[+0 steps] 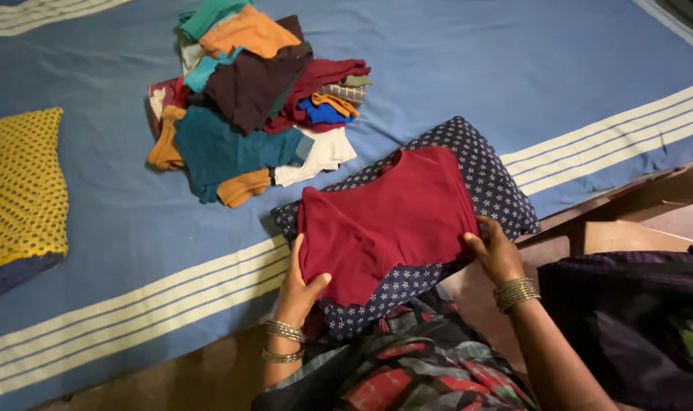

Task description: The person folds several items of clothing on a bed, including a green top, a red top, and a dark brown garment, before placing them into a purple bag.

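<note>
**foldfan:** So the maroon top [384, 217] is lying flat on a navy cushion with small white flowers [492, 183], which sits at the near edge of a blue bedsheet with cream stripes [468, 68]. The left hand [299, 285] has its thumb curled over the garment's lower left edge with the fingers tucked under, so it's pinching the cloth. The right hand [497, 251] is closed on the right edge the same way, fingers partly hidden behind the fabric. Both wrists have stacked metal bangles.

**laundrylurker:** What's that mess behind it?

**foldfan:** A loose heap of clothes [255, 99] further up the sheet, well apart from the cushion: teal, orange, brown, white and a bit of bright blue, all tangled. There's a yellow patterned pillow [19, 190] off to the left too.

**laundrylurker:** Anything that looks risky to you?

**foldfan:** My guess is the cushion. It's soft and rounded, not a flat surface, so any crease could end up crooked or the top could slide toward the person's lap. The bottom left corner already looks bunched where the left thumb grips, and that wrinkle could get pressed in. Also the cushion hangs partly over the bed edge, so a hard tug might tip it off toward the floor.
</note>
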